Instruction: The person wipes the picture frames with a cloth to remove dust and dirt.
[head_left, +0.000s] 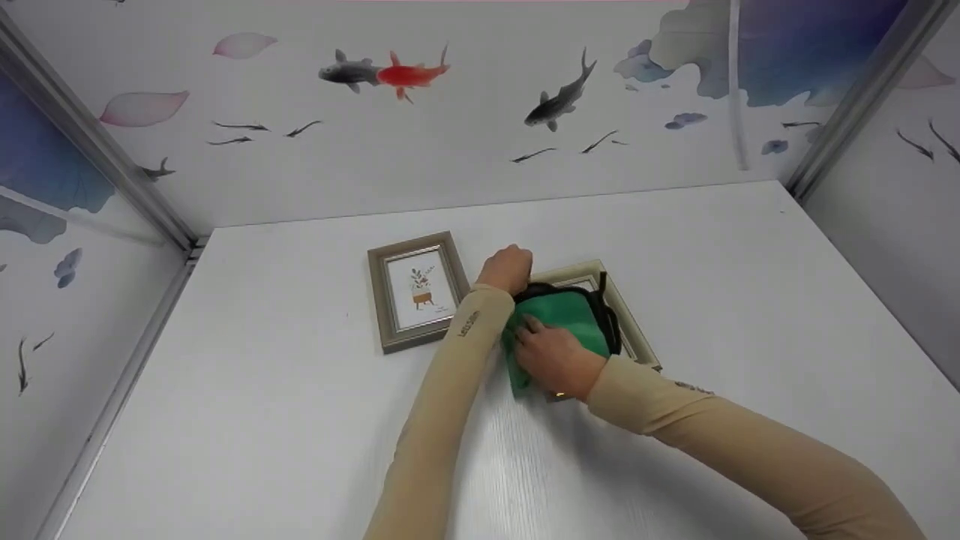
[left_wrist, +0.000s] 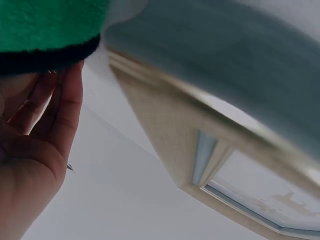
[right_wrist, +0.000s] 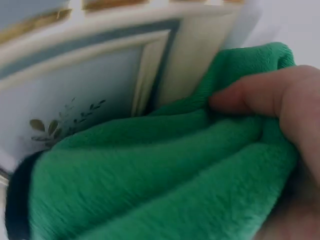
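Note:
A green cloth (head_left: 564, 315) with black trim lies bunched over a pale gold picture frame (head_left: 628, 319), covering most of its picture. My right hand (head_left: 559, 360) grips the cloth near the frame's lower left side. In the right wrist view the thumb (right_wrist: 255, 95) presses into a fold of the cloth (right_wrist: 150, 170), and a leafy print shows beside it. My left hand (head_left: 508, 268) holds the frame's upper left corner with bent fingers. In the left wrist view the cloth's black edge hides the fingertips of that hand (left_wrist: 45, 130).
A second, brownish-grey picture frame (head_left: 379, 300) with a potted-plant print lies left of my left forearm. Both frames are on a white table (head_left: 285, 420). Panels (head_left: 465, 150) painted with fish and petals stand behind and at both sides, joined by metal posts (head_left: 862, 105).

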